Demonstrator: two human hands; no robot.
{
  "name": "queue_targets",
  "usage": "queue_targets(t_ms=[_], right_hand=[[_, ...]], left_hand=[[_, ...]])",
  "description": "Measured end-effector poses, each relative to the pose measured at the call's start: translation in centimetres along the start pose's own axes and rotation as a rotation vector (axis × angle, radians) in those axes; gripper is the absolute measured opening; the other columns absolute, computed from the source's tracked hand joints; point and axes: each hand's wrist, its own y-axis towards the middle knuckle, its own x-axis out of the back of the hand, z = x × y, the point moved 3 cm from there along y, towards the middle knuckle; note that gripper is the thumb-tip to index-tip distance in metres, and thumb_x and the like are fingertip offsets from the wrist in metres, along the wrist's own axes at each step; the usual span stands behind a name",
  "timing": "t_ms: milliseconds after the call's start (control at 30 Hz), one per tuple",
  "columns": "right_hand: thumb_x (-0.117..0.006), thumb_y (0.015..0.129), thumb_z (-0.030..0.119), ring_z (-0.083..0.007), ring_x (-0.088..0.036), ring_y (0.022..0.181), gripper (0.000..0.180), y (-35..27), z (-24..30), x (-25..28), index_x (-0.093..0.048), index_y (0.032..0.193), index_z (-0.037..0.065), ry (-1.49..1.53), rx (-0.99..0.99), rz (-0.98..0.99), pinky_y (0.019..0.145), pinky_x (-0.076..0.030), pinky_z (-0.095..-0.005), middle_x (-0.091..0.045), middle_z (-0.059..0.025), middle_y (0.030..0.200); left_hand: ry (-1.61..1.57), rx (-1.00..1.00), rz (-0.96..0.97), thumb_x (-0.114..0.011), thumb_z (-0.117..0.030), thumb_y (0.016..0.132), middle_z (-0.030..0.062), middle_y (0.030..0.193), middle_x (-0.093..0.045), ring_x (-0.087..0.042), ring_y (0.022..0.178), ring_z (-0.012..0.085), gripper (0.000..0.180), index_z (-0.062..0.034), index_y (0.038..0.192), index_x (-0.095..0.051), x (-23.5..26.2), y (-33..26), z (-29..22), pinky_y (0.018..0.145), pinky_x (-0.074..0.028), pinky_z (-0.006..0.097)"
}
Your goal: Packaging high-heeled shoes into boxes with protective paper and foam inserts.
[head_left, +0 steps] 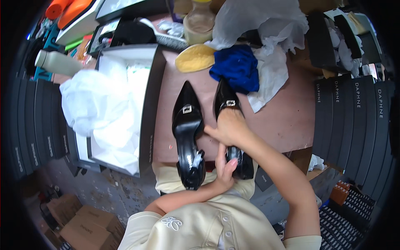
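Note:
Two black pointed-toe slingback shoes with square sparkly buckles are in front of me. The left shoe (185,121) rests on the pinkish tabletop, its back part reaching over the near edge, with a whitish wrap by its strap. My left hand (225,171) grips the right shoe (246,166) near its heel, thumb across the inner side. From the right, my right hand (230,128) reaches into that shoe's front part just behind the buckle. Its thumb sticks out toward the left shoe, while the other fingers are hidden inside.
An open dark shoebox (152,104) with white tissue paper (93,104) stands on the left. Beyond the shoes lie a blue cloth (236,68), a yellow sponge pad (194,58) and a jar (198,25). Stacked dark boxes (348,125) flank both sides; cartons (89,227) stand below left.

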Motion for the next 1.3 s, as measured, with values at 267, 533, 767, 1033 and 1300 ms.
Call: queue_targets(t_ms=[267, 533, 767, 1033, 1300], right_hand=[[-0.049, 0.084, 0.047, -0.0432, -0.052, 0.104, 0.060, -1.0, -0.6, 0.2, -0.058, 0.098, -0.011, -0.071, 0.168, -0.051, 0.092, -0.040, -0.0411, -0.054, -0.0361, 0.104], [-0.030, 0.095, 0.048, -0.0224, -0.028, 0.133, 0.061, -11.1, -2.3, 4.6, -0.039, 0.135, 0.002, 0.970, 0.098, 0.152, 0.109, -0.021, -0.0364, -0.035, -0.0132, 0.142], [-0.067, 0.083, 0.024, -0.0245, -0.041, 0.124, 0.069, -15.9, -0.3, -4.2, -0.031, 0.136, 0.000, 0.788, 0.031, -0.744, 0.103, -0.032, -0.0358, -0.041, -0.0171, 0.132], [-0.072, 0.077, 0.023, -0.0107, -0.058, 0.074, 0.042, -16.9, -1.8, -3.5, -0.056, 0.111, 0.003, 0.907, 0.124, -0.920, 0.055, -0.046, -0.0218, -0.059, -0.0058, 0.090], [-0.066, 0.062, 0.049, -0.0182, -0.061, 0.055, 0.073, -31.0, -5.2, 4.0, -0.048, 0.107, -0.006, 1.315, 0.180, -0.675, 0.045, -0.052, -0.0259, -0.059, -0.0162, 0.086]], left_hand=[[0.009, -0.157, -0.051, -0.037, -0.027, 0.094, 0.0159, 0.122, -0.048, -0.046, 0.113, 0.0224, 0.049, 0.0075, 0.128, -0.037, 0.4, 1.2, 1.6, 0.098, -0.033, 0.030], [0.094, -0.168, -0.225, -0.028, -0.038, 0.098, 0.0204, 0.130, -0.044, -0.046, 0.119, 0.0269, 0.057, 0.0016, 0.139, -0.030, 0.8, 1.1, 1.3, 0.102, -0.031, 0.033], [0.646, -0.306, 0.027, -0.063, -0.014, 0.080, 0.0158, 0.120, -0.048, -0.050, 0.111, 0.0294, 0.055, -0.0002, 0.129, -0.044, 7.3, -9.9, -3.5, 0.091, -0.040, 0.034], [0.519, -0.321, -0.067, -0.057, -0.004, 0.080, 0.0102, 0.117, -0.049, -0.050, 0.110, 0.0205, 0.046, -0.0021, 0.124, -0.044, 9.3, -11.2, -6.6, 0.090, -0.041, 0.032], [0.056, 0.016, 0.273, -0.063, -0.012, 0.085, 0.0109, 0.131, -0.040, -0.050, 0.114, 0.0183, 0.059, -0.0050, 0.135, -0.032, 5.6, -11.1, -6.0, 0.092, -0.042, 0.031]])
